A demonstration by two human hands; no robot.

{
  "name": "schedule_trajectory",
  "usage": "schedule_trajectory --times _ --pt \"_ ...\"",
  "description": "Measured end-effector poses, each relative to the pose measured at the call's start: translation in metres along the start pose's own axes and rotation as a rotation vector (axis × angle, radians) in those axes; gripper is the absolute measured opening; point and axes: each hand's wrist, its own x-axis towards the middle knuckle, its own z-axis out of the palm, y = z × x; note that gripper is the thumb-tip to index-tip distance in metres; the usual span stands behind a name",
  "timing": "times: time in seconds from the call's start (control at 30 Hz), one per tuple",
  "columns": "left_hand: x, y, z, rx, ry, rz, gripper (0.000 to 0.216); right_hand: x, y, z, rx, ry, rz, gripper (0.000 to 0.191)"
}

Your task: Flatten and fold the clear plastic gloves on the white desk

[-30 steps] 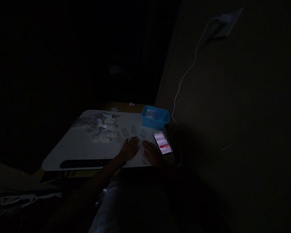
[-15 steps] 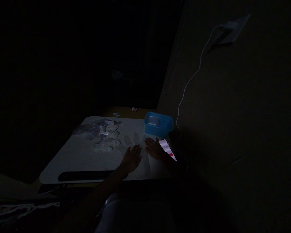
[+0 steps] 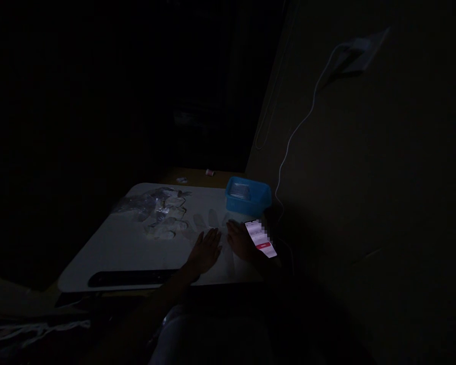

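Note:
My left hand (image 3: 205,251) lies palm down on the white tabletop (image 3: 133,253), its fingers stretched forward. Just right of it is my right hand (image 3: 240,242), also with fingers extended. Beside the right hand a phone (image 3: 255,234) shows a lit screen with a red button; whether the hand touches it, I cannot tell. Ahead of the fingertips lie flat, rounded grey pieces (image 3: 199,220), faint in the dark. Neither hand visibly grips anything. Further left, several pale pieces (image 3: 165,228) lie by a crumpled clear plastic bag (image 3: 137,205).
A blue basket (image 3: 247,204) with a clear container (image 3: 239,190) inside stands at the back right. A black strip (image 3: 133,278) runs along the front edge. Behind the tabletop lies a small spool-like item (image 3: 210,173). A white cable (image 3: 302,120) hangs from the wall socket (image 3: 365,50).
The phone has turned, so its screen shows wider and its top edge lies further left. My right hand has shifted slightly down; my left hand stays nearly in place.

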Motion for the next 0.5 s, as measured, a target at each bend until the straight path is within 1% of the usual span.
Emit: schedule_trajectory --times 0.1,0.2,0.37,0.5 --pt "0.000 -0.001 0.002 -0.006 0.007 0.000 0.047 -0.025 -0.016 0.000 0.010 0.004 -0.004 0.043" --pt "0.000 -0.002 0.006 -0.011 0.025 0.002 0.047 -0.041 -0.024 -0.001 0.011 -0.006 0.035 0.043" --pt "0.001 -0.003 0.008 -0.029 0.045 0.007 0.048 -0.050 -0.022 -0.003 0.036 -0.012 0.081 0.044" --pt "0.002 -0.003 0.006 -0.029 0.025 -0.012 0.048 -0.052 -0.023 -0.004 0.036 0.008 0.090 0.044"
